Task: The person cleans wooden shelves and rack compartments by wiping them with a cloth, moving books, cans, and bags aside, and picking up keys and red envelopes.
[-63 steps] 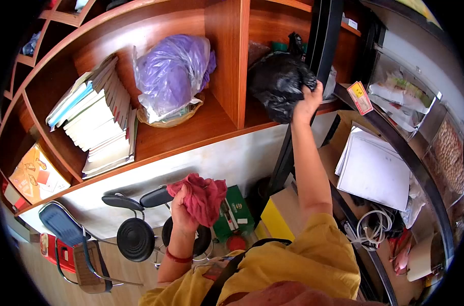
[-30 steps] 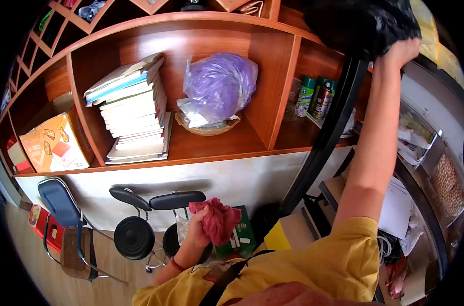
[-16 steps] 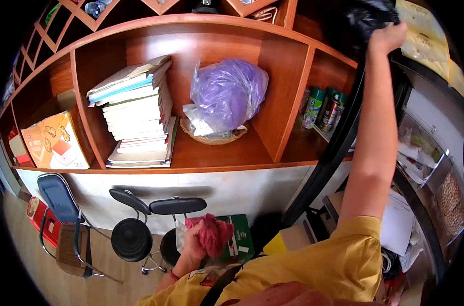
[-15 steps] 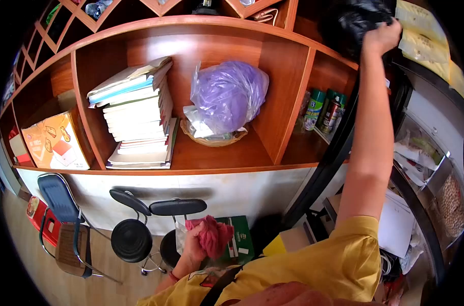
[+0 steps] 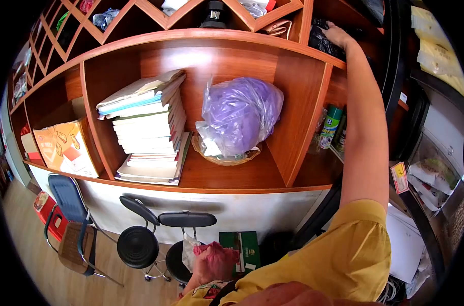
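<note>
My right hand (image 5: 338, 36) reaches up to the compartment at the upper right, its fingers closed on a black plastic bag (image 5: 323, 41) that rests on the upper shelf (image 5: 313, 52). Low in the view, my left hand (image 5: 205, 266) is wrapped round a crumpled red cloth (image 5: 219, 259). Below the bag's compartment, a green spray can (image 5: 331, 126) stands partly beside my right forearm. Left of it, a purple bundle in clear plastic (image 5: 242, 115) sits in a shallow basket (image 5: 227, 160).
A stack of books (image 5: 145, 130) and an orange printed box (image 5: 68, 148) occupy the shelf at left. Black stools (image 5: 138, 247), a chair (image 5: 68, 199) and a green box (image 5: 247, 247) stand below. A dark metal rack (image 5: 420, 219) with a price tag (image 5: 399, 177) is at right.
The black bag has moved left from beside the dark post into the upper compartment, with my right hand on it. My left hand and the red cloth are lower, and the view has shifted.
</note>
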A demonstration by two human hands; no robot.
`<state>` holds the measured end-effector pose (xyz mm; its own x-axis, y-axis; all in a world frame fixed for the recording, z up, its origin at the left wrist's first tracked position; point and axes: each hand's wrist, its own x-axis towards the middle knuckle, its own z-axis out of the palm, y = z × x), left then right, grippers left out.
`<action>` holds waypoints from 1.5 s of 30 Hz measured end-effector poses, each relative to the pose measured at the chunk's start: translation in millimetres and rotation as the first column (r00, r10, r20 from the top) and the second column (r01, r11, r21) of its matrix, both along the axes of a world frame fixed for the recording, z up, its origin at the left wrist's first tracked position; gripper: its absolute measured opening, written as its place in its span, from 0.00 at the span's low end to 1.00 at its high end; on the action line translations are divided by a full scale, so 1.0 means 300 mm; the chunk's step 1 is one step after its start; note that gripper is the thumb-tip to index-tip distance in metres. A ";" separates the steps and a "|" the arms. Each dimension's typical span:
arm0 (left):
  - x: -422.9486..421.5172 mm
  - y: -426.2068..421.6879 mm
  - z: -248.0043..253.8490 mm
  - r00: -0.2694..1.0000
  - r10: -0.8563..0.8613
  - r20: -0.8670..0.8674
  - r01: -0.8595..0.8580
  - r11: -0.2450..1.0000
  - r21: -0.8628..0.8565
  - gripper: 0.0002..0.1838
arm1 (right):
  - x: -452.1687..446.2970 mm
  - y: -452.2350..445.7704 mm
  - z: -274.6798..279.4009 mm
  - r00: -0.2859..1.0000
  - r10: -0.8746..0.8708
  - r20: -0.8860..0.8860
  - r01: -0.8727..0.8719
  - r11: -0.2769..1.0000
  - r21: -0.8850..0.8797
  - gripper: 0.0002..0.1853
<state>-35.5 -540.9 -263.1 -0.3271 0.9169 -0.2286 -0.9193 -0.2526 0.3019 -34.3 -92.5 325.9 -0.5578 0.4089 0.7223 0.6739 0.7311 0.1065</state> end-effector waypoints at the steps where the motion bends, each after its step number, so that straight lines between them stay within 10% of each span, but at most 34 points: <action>1: 0.009 0.004 -0.001 1.000 0.029 -0.004 -0.029 0.999 -0.024 0.28 | 0.024 -0.043 -0.017 0.994 0.054 -0.095 -0.054 0.999 0.000 0.38; 10: 0.008 -0.007 -0.076 0.992 0.036 0.117 -0.041 0.998 0.038 0.26 | 0.181 -0.246 -0.134 0.968 -0.247 0.050 0.217 0.918 0.333 0.26; 17: 0.044 -0.016 -0.087 0.991 0.101 0.089 -0.096 0.994 -0.061 0.24 | 0.044 0.080 -0.059 0.992 0.078 0.095 -0.077 0.997 -0.017 0.23; 22: 0.074 -0.078 -0.097 0.990 0.081 0.115 -0.087 0.995 0.052 0.22 | 0.077 0.019 -0.088 0.967 0.112 0.227 -0.125 0.991 0.042 0.25; 26: 0.064 -0.152 -0.078 0.973 0.230 0.014 -0.230 0.972 0.044 0.25 | 0.150 -0.190 -0.154 0.894 0.156 -0.420 -0.089 0.981 0.175 0.26; 28: 0.052 -0.192 0.013 0.970 0.238 -0.045 -0.235 0.970 0.057 0.26 | 0.179 -0.258 -0.188 0.575 0.518 -0.633 -0.230 0.845 0.482 0.21; 32: -0.023 -0.180 0.130 0.881 0.444 -0.165 -0.417 0.892 0.174 0.28 | 0.171 -0.637 -0.480 -0.072 0.729 -0.680 -0.936 0.187 0.300 0.06; 34: -0.061 -0.160 0.221 0.835 0.473 -0.281 -0.371 0.861 0.347 0.29 | 0.143 -0.839 -0.710 0.063 0.772 -0.632 -0.982 -0.064 -0.176 0.04; 35: -0.052 -0.153 0.313 0.792 0.510 -0.336 -0.370 0.838 0.400 0.30 | 0.104 -0.897 -0.832 0.210 0.890 -0.405 -0.915 0.033 -0.403 0.07; 38: -0.061 -0.110 0.472 0.656 0.645 -0.392 -0.437 0.748 0.499 0.32 | 0.052 -1.025 -1.130 0.119 0.992 -0.048 -0.721 0.053 -0.691 0.18; 42: -0.118 -0.091 0.558 0.482 0.567 -0.668 -0.443 0.816 0.372 0.30 | 0.025 -1.062 -1.293 0.031 0.921 -0.387 -0.616 -0.288 -0.733 0.17; 45: -0.138 -0.102 0.622 0.545 0.518 -0.659 -0.395 0.852 0.343 0.26 | 0.037 -1.046 -1.291 0.268 0.606 -0.749 -0.430 -0.620 -0.656 0.18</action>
<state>-76.9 -571.3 -76.6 -0.7095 0.5955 0.3769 -0.1781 -0.6690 0.7216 -23.2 -406.3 -61.4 -0.9479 -0.2324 0.2177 -0.2257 0.0080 -0.9742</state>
